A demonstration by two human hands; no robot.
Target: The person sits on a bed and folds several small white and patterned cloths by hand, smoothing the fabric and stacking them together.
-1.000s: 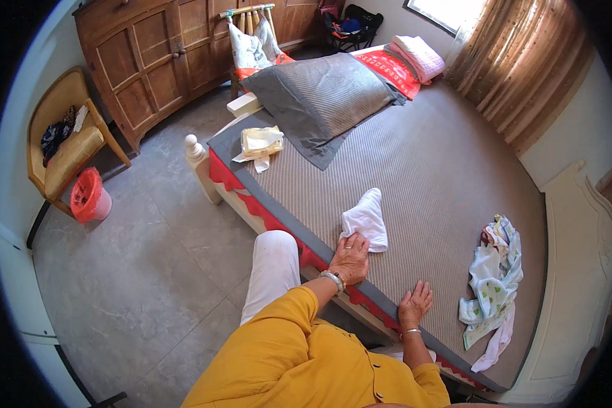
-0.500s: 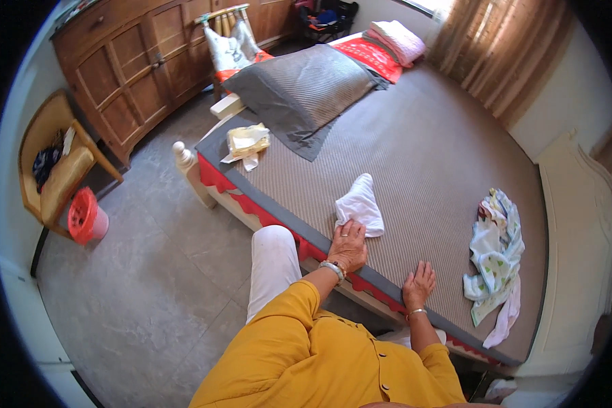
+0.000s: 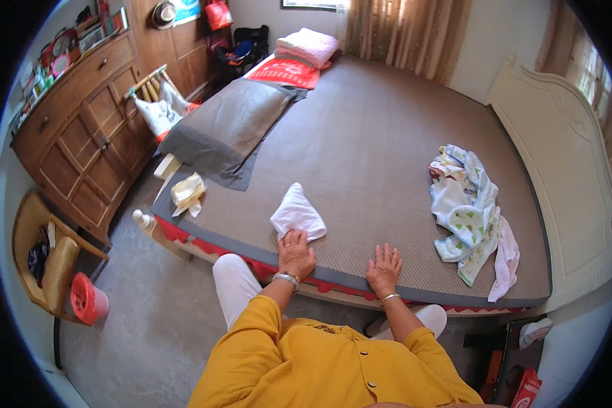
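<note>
A small white cloth (image 3: 298,212), folded to a peak at its far end, lies near the front edge of the bed (image 3: 360,143). My left hand (image 3: 296,256) rests at its near edge, the fingertips touching the fabric and the fingers laid out rather than gripping. To the right, my right hand (image 3: 385,268) lies palm down on the striped grey-brown mat, fingers spread and nothing in them. Farther right is a loose heap of printed pale cloths (image 3: 464,211), with a light pink cloth (image 3: 503,262) trailing from it.
A pale yellow-and-white packet (image 3: 188,195) sits at the bed's left corner. Beyond it lie a grey folded mat (image 3: 234,122) and pink bedding (image 3: 307,46). An armchair (image 3: 64,262) and a red-lined bin (image 3: 88,299) stand on the floor at left. A cream headboard (image 3: 557,129) closes the right side.
My view has swung right and up, so the bed and hands appear farther left. Both hands keep about the same places on the bed, the left one still at the white cloth.
</note>
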